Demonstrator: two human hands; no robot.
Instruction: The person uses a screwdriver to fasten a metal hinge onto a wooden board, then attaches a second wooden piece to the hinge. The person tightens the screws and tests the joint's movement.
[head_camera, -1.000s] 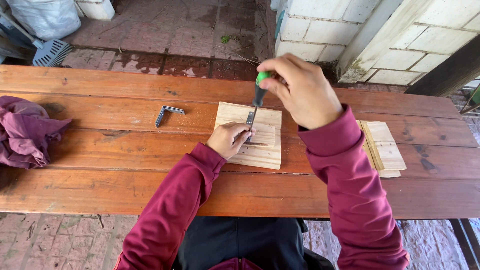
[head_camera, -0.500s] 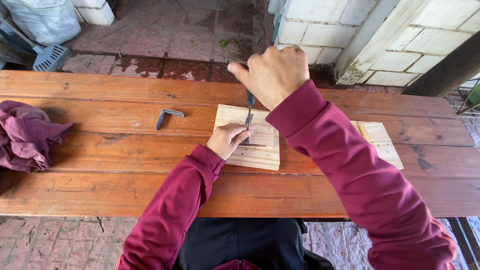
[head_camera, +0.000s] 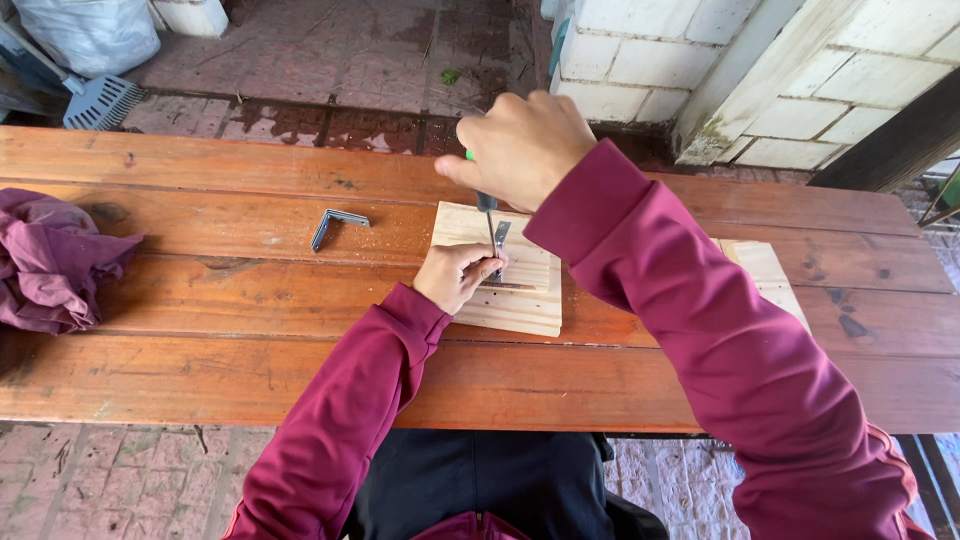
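The right hand (head_camera: 522, 145) is closed in a fist around the handle of a screwdriver (head_camera: 489, 222), of which only a sliver of green shows by the thumb. The tool stands nearly upright — its long axis runs from the fist straight down, with the dark shaft pointing tip-first at a small metal bracket (head_camera: 500, 240) on a pale wooden board (head_camera: 515, 300). The board lies flat on the reddish wooden table (head_camera: 200, 300), near its middle and just in front of the person. The left hand (head_camera: 458, 275) rests on the board with its fingers curled, the fingertips pinching at the screwdriver's tip and the bracket; whether they hold a screw is too small to tell. A second L-shaped metal bracket (head_camera: 336, 224) lies loose on the table to the left, well apart from the board — and a crumpled purple cloth (head_camera: 55, 260) sits at the far left edge.
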